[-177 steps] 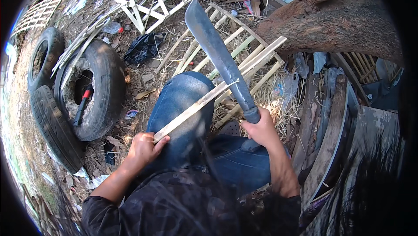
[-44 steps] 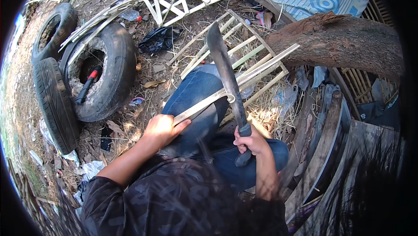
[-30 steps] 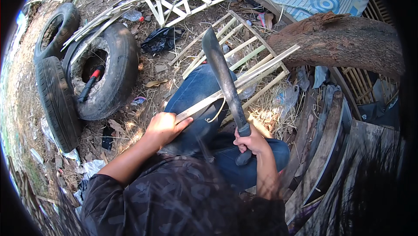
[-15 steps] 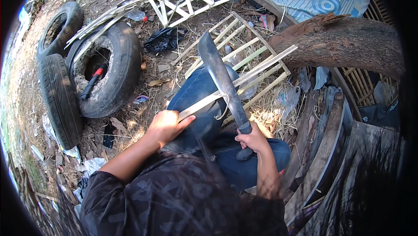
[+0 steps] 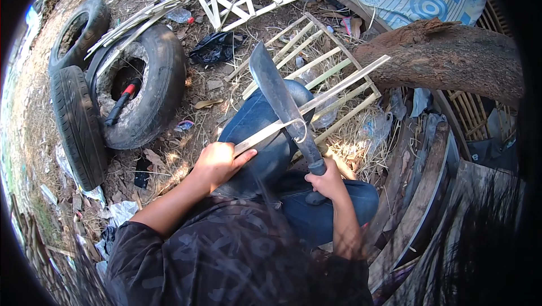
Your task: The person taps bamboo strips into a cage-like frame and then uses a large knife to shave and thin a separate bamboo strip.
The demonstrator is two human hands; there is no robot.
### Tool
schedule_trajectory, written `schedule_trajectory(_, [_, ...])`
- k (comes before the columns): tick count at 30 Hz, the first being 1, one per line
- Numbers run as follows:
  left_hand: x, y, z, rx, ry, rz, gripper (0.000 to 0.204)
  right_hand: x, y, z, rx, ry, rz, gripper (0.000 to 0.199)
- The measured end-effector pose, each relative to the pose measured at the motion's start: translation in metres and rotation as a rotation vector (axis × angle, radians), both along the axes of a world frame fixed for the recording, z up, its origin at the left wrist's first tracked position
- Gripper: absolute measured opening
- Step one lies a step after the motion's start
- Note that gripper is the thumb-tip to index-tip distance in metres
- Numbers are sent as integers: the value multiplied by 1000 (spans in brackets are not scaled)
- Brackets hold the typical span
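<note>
My left hand [image 5: 217,165] is closed around the near end of a long pale bamboo strip [image 5: 344,84], which slants up to the right across my jeans-clad knee. In my right hand [image 5: 328,183] is the dark handle of a machete [image 5: 275,87]. Its broad grey blade points away and to the left, crossing the strip at about mid-length. A thin curled shaving [image 5: 304,132] hangs by the blade just below the strip. Beyond my knee lies a bamboo slat frame [image 5: 329,29], partly hidden behind the blade and strip.
Several old tyres [image 5: 164,74] lie at left, with a red-and-black handled tool [image 5: 122,103] and split bamboo strips [image 5: 141,18] on them. More bamboo lattice [image 5: 248,8] stands at the back. A thick log [image 5: 451,60] and weathered planks [image 5: 420,199] border the right.
The machete blade has shifted slightly, its tip now a little further left. The shaving curls differently, closer against the blade. Both hands keep their grips.
</note>
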State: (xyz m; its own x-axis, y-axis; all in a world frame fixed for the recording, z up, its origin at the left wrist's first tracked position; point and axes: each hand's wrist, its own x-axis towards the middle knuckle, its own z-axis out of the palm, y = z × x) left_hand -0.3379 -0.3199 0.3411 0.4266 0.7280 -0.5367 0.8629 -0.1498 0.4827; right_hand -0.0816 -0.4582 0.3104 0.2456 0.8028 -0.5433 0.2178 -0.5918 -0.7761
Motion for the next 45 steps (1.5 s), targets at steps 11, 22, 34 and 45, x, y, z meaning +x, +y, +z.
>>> schedule_trajectory(11, [-20, 0, 18, -50, -38, -11, 69, 4, -1, 4, -77, 280, -50, 18])
schedule_trajectory(22, [-61, -14, -8, 361, -210, -170, 33, -10, 5, -1, 190, -123, 68, 14])
schedule_trajectory(34, [-16, 9, -11, 193, -159, -132, 34, -1, 7, 6, 85, -26, -187, 15])
schedule_trajectory(45, [-17, 10, -10, 135, -128, -113, 38, 9, 2, 8, -79, 389, -77, 16])
